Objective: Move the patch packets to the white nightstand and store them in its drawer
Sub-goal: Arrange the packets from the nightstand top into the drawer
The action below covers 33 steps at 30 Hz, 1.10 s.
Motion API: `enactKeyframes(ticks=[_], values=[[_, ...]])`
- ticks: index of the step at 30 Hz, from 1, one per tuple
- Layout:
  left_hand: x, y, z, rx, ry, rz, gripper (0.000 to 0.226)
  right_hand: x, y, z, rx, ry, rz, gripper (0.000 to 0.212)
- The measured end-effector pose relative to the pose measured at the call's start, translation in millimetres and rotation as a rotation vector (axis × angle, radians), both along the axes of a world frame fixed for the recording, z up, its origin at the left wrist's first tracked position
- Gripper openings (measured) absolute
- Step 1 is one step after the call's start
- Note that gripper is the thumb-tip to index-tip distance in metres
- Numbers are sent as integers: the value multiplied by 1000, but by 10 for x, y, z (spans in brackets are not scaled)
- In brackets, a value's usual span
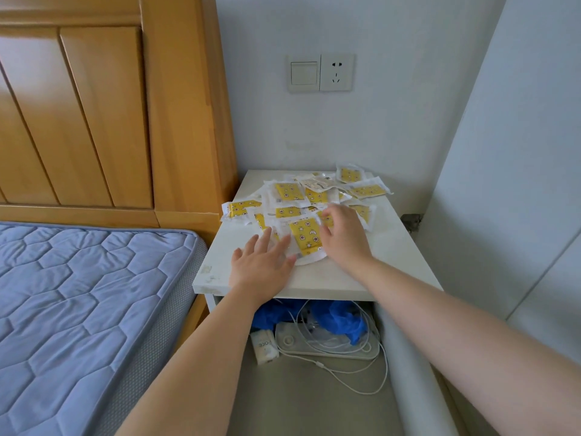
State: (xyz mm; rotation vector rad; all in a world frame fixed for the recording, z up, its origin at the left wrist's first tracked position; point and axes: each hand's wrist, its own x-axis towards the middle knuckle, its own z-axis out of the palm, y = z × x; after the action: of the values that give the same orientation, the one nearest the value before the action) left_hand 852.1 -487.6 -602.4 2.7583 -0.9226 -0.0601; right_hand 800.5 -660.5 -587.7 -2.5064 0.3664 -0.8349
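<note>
Several yellow patch packets in clear wrappers lie scattered over the top of the white nightstand. My left hand lies flat with spread fingers, its fingertips on the edge of the nearest packet. My right hand hovers over the pile with fingers loosely bent, touching packets beside that nearest one. Below the top, the drawer stands pulled out, holding a blue bag, a white power strip and white cables.
A bed with a blue quilted mattress and a wooden headboard stands left of the nightstand. A wall switch and socket sit above it. A grey panel closes off the right side.
</note>
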Motion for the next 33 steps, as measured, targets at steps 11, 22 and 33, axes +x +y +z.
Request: enactKeyframes(ticks=[11,22,33], values=[[37,-36,-99,8,-93,-6,56,1087,-139,289,-57,425,111,60],[29,-36,-97,-20,-99,-4,55,1066,-97,292,-176,307,59,22],[-7,-29,-82,-71,-139,20,53,958,-128,285,-248,417,100,40]])
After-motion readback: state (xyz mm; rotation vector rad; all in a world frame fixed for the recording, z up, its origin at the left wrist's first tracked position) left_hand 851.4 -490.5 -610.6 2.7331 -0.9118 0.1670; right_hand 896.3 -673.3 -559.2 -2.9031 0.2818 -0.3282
